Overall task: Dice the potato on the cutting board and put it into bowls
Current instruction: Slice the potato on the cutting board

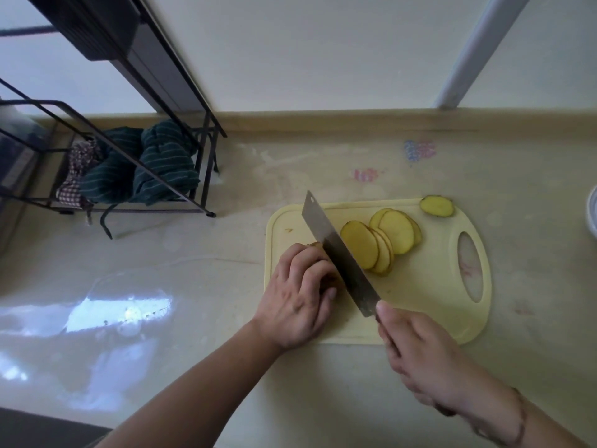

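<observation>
One potato (318,250) lies on the left part of the pale yellow cutting board (420,295), almost wholly covered by the left hand (298,295), so that only a brown strip of skin shows past the knuckles. That hand grips it from above with curled fingers, the fingertips close against the flat of the knife (339,253). The blade is a broad cleaver; it stands on edge and runs slantwise from the far left of the board toward the near right, right beside the potato's cut end. The right hand (416,354) holds the knife by its handle, which the hand hides; the forefinger reaches forward to the heel of the blade.

To the right of the blade, several round slices (381,244) lie in two overlapping heaps near the middle of the board, their yellow faces up and thin brown rims showing. One end piece (436,205) lies apart at the far edge of the board, partly over the rim. The board's oval handle hole is at its right end.

The board rests on a glossy beige counter (193,286). At the far left stands a black wire rack (129,150) with dark green striped cloth (151,169) bundled inside it. At the right edge of the view shows a sliver of a white bowl (592,211).
</observation>
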Motion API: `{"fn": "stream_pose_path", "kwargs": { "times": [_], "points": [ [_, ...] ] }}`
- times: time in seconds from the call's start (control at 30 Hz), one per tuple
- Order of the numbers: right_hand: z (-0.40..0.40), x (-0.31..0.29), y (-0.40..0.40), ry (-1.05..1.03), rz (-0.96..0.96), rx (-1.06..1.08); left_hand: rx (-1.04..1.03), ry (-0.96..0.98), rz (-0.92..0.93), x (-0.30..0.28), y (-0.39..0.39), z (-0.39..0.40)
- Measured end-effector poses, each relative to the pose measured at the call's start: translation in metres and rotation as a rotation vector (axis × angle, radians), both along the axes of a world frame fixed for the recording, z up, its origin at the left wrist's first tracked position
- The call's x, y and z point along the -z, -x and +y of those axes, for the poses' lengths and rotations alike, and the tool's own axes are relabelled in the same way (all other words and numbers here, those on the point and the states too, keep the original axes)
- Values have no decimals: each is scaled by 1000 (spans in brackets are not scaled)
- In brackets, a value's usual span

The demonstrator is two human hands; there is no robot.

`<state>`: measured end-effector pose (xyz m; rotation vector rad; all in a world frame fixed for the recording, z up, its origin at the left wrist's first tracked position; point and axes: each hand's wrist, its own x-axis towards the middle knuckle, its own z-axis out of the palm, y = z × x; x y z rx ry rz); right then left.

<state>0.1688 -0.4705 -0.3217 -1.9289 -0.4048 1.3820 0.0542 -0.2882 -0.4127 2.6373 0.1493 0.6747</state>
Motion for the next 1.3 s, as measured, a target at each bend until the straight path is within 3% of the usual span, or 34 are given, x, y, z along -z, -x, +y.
{"fn": "stream_pose_path", "kwargs": {
  "times": [0.1, 0.23, 0.43, 0.73, 1.3],
  "points": [
    [-9, -7, -21, 23, 356, 205, -10, 17, 29, -1, 2, 0],
    [-11, -11, -22, -6, 436, 268, -8, 79, 57, 0, 5, 0],
    [-5, -46, -1, -21, 267, 96, 2, 110, 34, 0, 5, 1],
    [6, -69, 15, 40, -208, -144, 16, 39, 19, 6, 6, 2],
    [15, -62, 26, 67, -286, -142, 51, 45, 16, 7, 1, 5]
  ]
}}
